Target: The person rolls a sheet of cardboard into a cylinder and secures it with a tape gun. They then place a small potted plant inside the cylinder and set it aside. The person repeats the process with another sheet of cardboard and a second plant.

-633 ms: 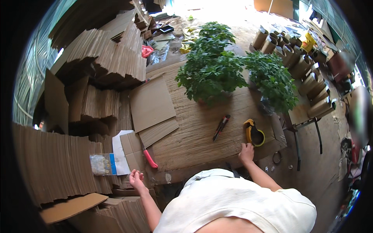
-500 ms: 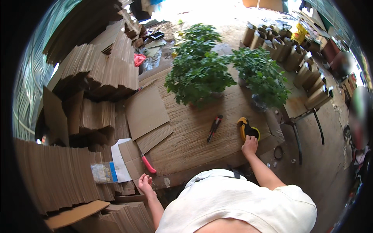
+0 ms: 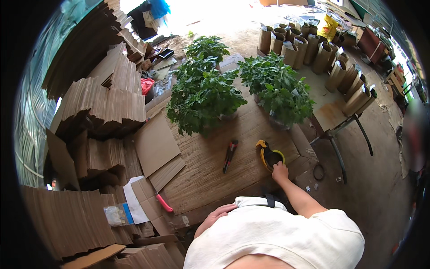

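Observation:
My right hand (image 3: 280,171) has its fingers closed on the near edge of a yellow and black tape dispenser (image 3: 267,156), which lies on the wooden table (image 3: 201,190). Close to my waist, my left hand (image 3: 217,217) rests with its fingers stretched flat against my white shirt, holding nothing. A black and red utility knife (image 3: 230,156) lies on the tabletop, left of the dispenser. Farther left, a tool with a pink handle (image 3: 164,203) points toward the table's near edge. Flat cardboard pieces (image 3: 156,143) cover the table's left side.
Leafy green potted plants (image 3: 204,96) stand at the table's far side, with more plants (image 3: 277,92) to their right. Brown cardboard tubes (image 3: 322,58) stand or lean on a side table (image 3: 329,105). Tall cardboard stacks (image 3: 67,219) line the left. A plastic packet (image 3: 117,215) rests there.
My left hand has moved right, from beside the pink handle to my waist. My right hand stays at the tape dispenser. The whole view has shifted slightly.

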Available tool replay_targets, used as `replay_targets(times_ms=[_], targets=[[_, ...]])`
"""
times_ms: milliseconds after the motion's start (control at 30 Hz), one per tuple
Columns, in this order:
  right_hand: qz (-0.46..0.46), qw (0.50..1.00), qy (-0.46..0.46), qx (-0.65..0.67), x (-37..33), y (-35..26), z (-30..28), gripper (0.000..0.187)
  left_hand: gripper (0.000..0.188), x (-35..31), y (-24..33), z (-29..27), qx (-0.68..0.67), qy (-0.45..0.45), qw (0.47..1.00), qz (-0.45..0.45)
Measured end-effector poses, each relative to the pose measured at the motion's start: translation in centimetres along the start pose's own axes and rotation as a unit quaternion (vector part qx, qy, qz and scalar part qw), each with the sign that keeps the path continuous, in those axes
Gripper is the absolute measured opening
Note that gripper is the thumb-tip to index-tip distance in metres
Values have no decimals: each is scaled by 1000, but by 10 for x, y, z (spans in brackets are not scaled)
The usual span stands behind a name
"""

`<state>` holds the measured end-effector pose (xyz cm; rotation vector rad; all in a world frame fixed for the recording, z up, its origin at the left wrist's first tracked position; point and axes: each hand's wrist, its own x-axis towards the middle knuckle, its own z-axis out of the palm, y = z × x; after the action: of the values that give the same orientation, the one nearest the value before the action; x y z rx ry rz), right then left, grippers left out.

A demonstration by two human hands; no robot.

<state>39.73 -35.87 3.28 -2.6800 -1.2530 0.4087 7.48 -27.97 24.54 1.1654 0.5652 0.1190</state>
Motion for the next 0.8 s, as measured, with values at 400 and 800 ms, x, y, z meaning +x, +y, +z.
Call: replay_targets(times_ms=[400, 800], targets=[[-18, 996, -88, -12, 16, 6, -18, 16, 39, 73, 6, 17, 280, -140, 950, -20], [-196, 980, -25, -2, 10, -69, -64, 20, 24, 70, 56, 49, 419, -69, 905, 31]])
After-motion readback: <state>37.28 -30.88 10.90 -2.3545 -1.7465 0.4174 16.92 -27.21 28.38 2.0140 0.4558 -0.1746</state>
